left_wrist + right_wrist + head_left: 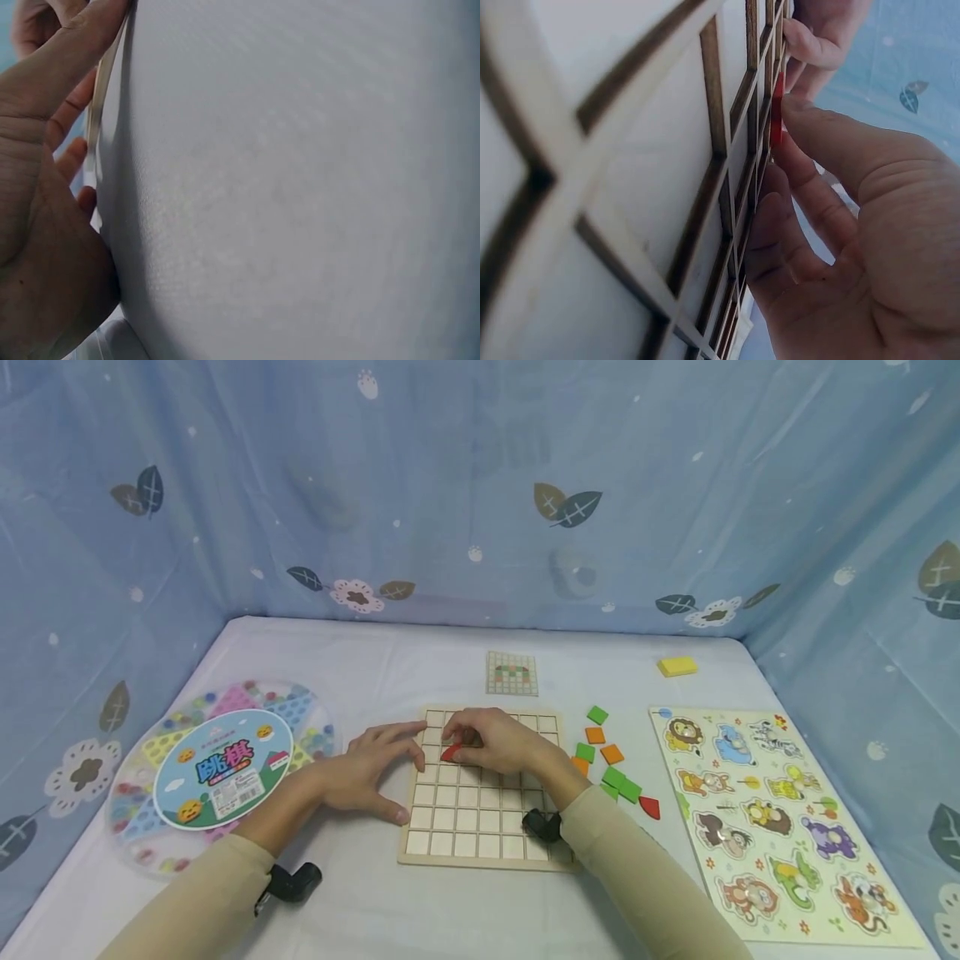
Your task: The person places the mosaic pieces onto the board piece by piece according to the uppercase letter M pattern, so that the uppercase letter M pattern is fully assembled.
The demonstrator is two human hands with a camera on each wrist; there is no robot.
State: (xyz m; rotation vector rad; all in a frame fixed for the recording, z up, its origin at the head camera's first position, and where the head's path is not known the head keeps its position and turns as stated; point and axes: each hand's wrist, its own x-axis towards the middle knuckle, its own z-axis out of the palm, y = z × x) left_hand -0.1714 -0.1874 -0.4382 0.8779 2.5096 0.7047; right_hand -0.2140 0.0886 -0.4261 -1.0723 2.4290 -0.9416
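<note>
So the right hand (495,739) has its thumb and fingers clamped on a small red piece (451,752) with a curved edge, right at the upper-left part of a wooden grid board (465,821). Can't tell if the piece is fully inside a cell or just touching the dividers. The left hand (372,770) has its fingers spread apart along the board's left edge, thumb nearer the bottom corner.

Just right of the board there's a loose scatter of green and orange tiles (612,776), plus another red piece (649,808). A little pattern card (512,673) lies beyond the board's far edge. Also on the white surface (352,885): a round board game (222,768) on the left, an animal puzzle (787,827) on the right, and a yellow block (677,667) behind it.
</note>
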